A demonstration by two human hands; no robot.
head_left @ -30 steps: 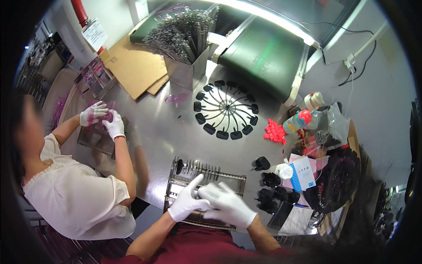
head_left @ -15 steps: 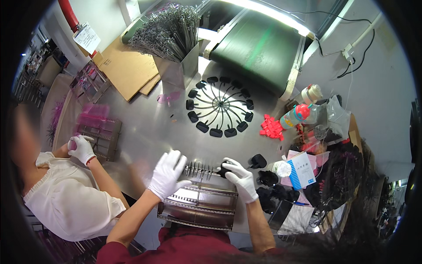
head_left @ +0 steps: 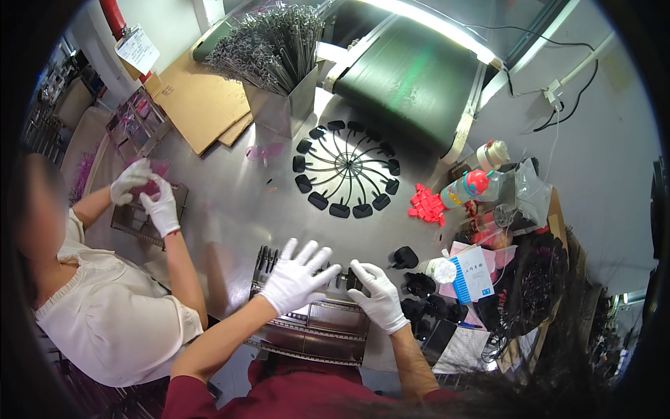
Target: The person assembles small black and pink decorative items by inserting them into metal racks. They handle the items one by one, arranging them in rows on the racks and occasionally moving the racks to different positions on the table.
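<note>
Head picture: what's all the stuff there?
Rack: one, silvery, near side
Loose pieces: several, black, beside rack
Ring of rods: one, black, centre
Conveyor belt: one, green, far side
Wire bin: one, grey, left of belt
Cardboard sheets: two, brown, beside bin
Bottles: at least two, colourful, right
Heap: one, red, beside bottles
Booklet: one, blue-white, right
Co-worker: one, white-clothed, left
Left hand: one, white-gloved, over rack
Right hand: one, white-gloved, rack's right end

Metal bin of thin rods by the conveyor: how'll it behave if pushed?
The metal bin looks stiff, given its flat sheet walls. The dense rods probably make it heavy. They rise well above the rim, so it may tip.
</note>
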